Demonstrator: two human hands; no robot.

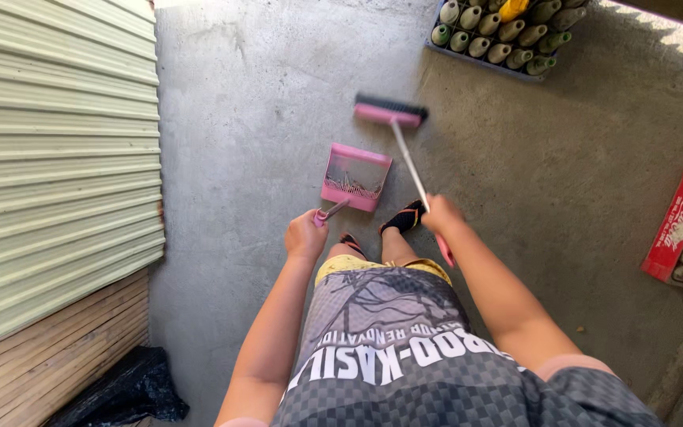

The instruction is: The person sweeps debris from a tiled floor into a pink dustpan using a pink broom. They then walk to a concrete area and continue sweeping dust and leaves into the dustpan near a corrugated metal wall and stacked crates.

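Gripping tight, the left hand (306, 236) is closed around the handle of a pink dustpan (353, 177), which rests on the concrete floor (262, 119) just ahead of that grip. Right hand (440, 213) is likewise closed on the pale handle of a pink broom (391, 111), its bristled head on the floor beyond and beside the dustpan. Crates of bottles (503, 32) stand farther off.

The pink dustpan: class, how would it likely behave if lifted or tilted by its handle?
The pink dustpan, apparently thin plastic, is probably light and fairly stiff. The left hand grips its handle. Tilted forward, the debris inside would likely spill from the open edge.
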